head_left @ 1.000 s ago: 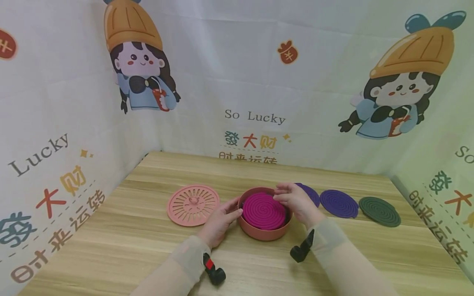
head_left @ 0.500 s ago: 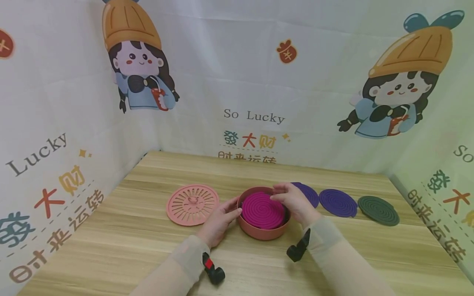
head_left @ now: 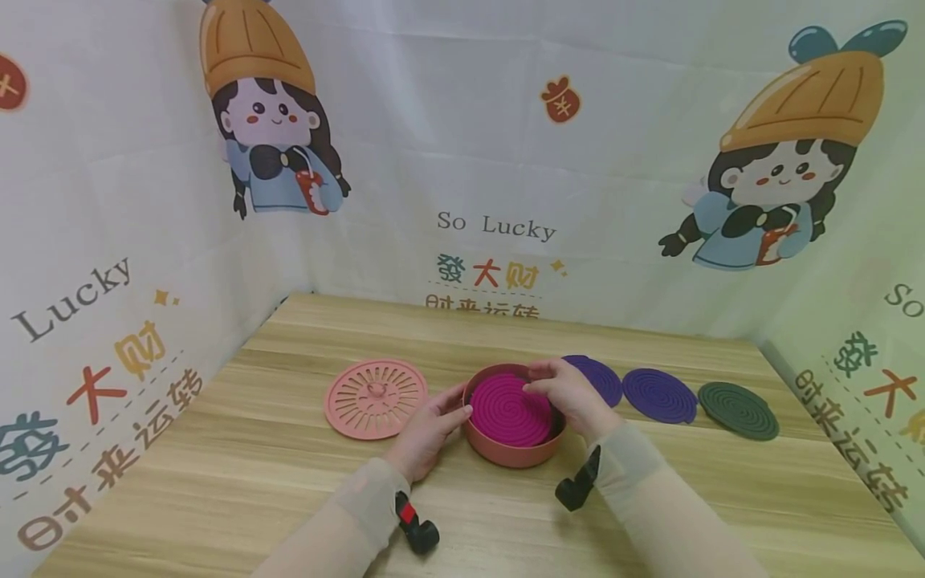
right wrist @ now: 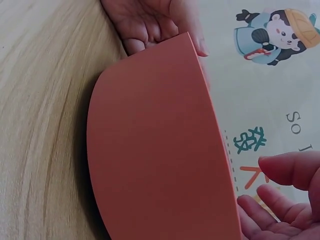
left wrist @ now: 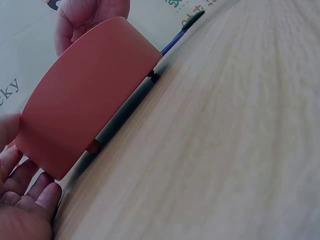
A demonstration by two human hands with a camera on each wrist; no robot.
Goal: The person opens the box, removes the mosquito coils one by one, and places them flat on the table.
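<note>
A round terracotta mosquito coil box [head_left: 515,456] stands on the table with its top uncovered. Inside lies a magenta mosquito coil [head_left: 510,410], nearer the left wall, with a dark gap at the right. My left hand [head_left: 426,437] holds the box's left side, thumb at the rim and fingers low on the wall, as the left wrist view [left wrist: 25,195] also shows. At the right rim is my right hand [head_left: 574,397], fingers loosely bent and thumb tip at the coil's edge. In the right wrist view its fingers [right wrist: 280,200] are spread beyond the box wall [right wrist: 160,140].
A pink slotted lid [head_left: 376,400] with a small knob lies left of the box. Right of it lie two purple coils [head_left: 596,377], the other one [head_left: 659,395] farther right, then a dark green coil [head_left: 738,410]. A printed cloth [head_left: 405,160] hangs behind the table.
My right hand has shifted slightly left, its thumb coming further over the box. The magenta coil has slid a little left inside it. My left hand keeps its place.
</note>
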